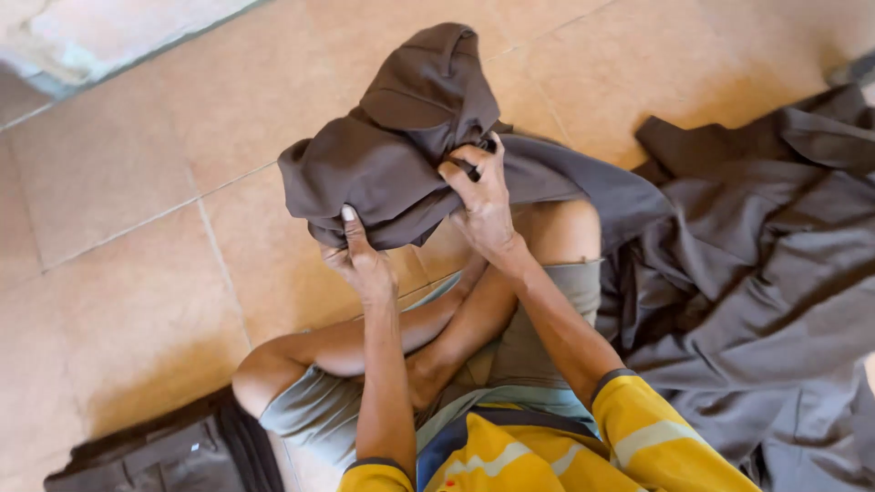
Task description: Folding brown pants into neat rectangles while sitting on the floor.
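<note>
the left hand [363,264] pinches the lower edge of a bunched grey-brown cloth [401,146], and the right hand [483,205] grips its folds at 3 o'clock, above the knees. it looks mid-gathering. more cloth [747,273] trails over the floor [118,228], needing pulling in.

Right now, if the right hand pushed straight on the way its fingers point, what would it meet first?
The right hand already grips the bunched grey-brown garment, so it would press further into that cloth; beyond it probably lies the tiled floor.

Left hand [362,260] fingers clenched, right hand [481,202] gripping — both arms outstretched
</note>
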